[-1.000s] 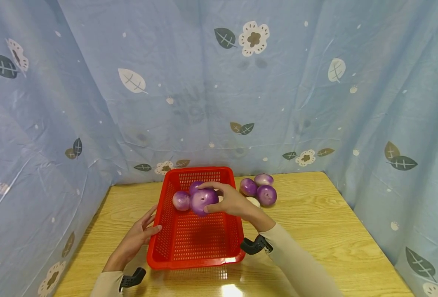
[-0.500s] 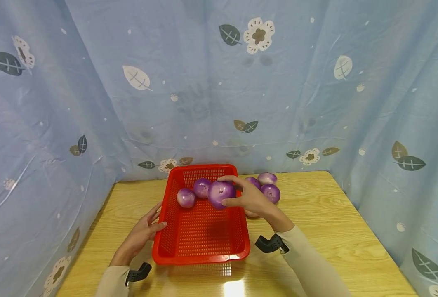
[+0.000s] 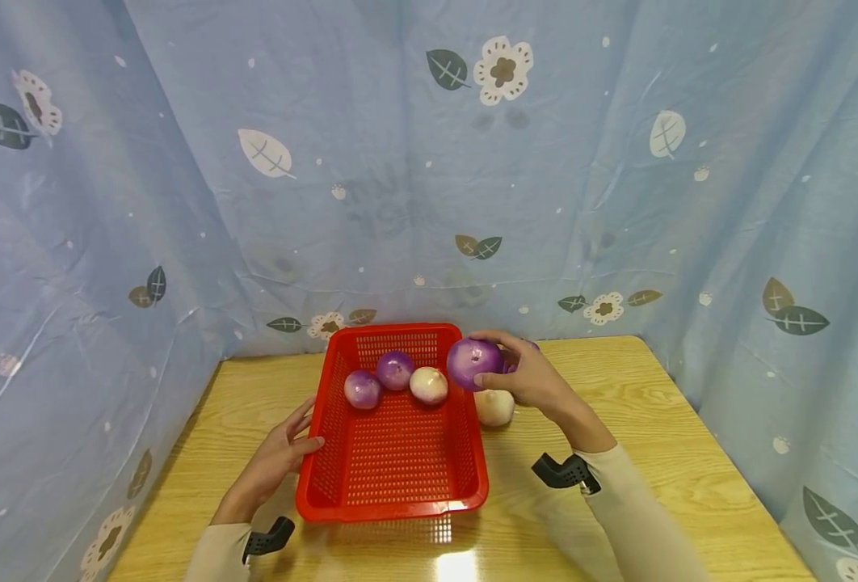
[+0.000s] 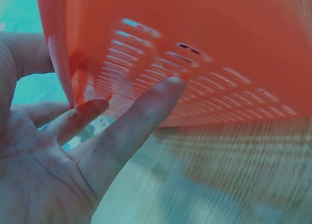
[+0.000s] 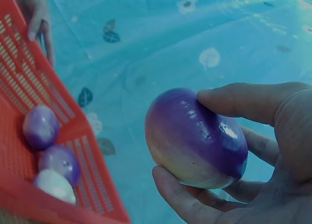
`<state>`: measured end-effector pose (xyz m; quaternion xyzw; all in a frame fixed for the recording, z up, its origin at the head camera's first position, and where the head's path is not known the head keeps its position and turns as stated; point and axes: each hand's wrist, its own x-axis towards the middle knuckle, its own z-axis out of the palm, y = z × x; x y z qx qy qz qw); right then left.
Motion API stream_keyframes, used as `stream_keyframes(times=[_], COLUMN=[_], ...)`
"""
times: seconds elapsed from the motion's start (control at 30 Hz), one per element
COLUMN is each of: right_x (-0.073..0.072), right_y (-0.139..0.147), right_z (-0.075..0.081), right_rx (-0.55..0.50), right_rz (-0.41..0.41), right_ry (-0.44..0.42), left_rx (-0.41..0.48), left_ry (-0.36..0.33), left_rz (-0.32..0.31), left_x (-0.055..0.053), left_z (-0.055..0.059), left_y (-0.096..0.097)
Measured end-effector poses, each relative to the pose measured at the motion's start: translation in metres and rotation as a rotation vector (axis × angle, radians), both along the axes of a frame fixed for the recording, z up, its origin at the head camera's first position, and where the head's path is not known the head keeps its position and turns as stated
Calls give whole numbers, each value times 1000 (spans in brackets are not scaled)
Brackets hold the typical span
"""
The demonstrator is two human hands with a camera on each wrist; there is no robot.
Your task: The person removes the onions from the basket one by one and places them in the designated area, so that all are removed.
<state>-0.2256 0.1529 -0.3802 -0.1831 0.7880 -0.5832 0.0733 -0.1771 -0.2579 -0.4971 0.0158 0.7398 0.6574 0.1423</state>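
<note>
My right hand grips a purple-and-white turnip between thumb and fingers, held up at the right rim of a red plastic basket. In the right wrist view the turnip shows a purple top and a pale underside. Two purple turnips and a whitish turnip lie at the far end inside the basket. My left hand holds the basket's left side, thumb over the rim. In the left wrist view its fingers lie against the slotted outer wall.
A whitish turnip sits on the wooden table just right of the basket. More purple turnips beyond it are mostly hidden by my right hand. A blue patterned curtain hangs at the back and both sides.
My right hand has carried the turnip rightward, from over the basket's far end to its right rim. The whitish turnip inside has come into view. My left hand stays on the basket.
</note>
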Motion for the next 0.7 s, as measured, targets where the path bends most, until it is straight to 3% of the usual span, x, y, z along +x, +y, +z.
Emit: stream_keyframes(times=[0.23, 0.47, 0.7], right_x=[1, 1, 0], right_y=[16, 35, 58], right_z=[-3, -11, -16], right_rx=[-11, -18, 13], right_rz=[-41, -49, -86], right_ry=[-79, -20, 49], left_rx=[-3, -24, -6], left_ry=[11, 12, 31], left_rz=[-3, 25, 2], left_x=[2, 2, 2], left_z=[1, -2, -6], left_y=[2, 3, 1])
